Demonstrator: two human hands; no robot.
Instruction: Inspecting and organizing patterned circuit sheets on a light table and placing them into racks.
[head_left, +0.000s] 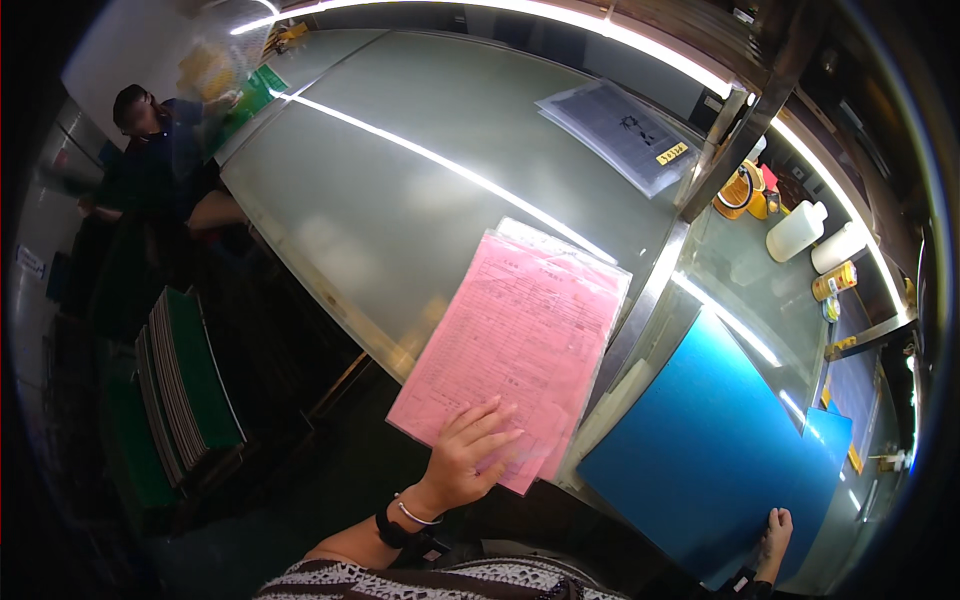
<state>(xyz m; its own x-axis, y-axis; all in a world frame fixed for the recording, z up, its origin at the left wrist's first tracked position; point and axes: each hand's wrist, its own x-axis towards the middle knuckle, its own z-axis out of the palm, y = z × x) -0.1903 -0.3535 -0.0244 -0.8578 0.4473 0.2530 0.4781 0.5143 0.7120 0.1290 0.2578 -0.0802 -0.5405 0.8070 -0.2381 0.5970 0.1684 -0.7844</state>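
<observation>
From where I stand, the left hand lies on the lower part of a pink printed form, its fingers extended and slightly apart, pressing on the form without closing around it. The right hand is curled against a blue panel, fingers drawn together; I cannot tell whether they pinch it. The form, in a clear sleeve, lies aslant on the near end of a glossy table, its lower corner jutting past the edge, and the blue panel rests just to its right. A black band and a thin bangle circle the left wrist. Farther up the table lies another sleeved sheet, dark and printed. Off to the right stand a white bottle and a yellow can. At lower left, green panels stand in a row; beyond them, well apart, is another person in dark clothing.
</observation>
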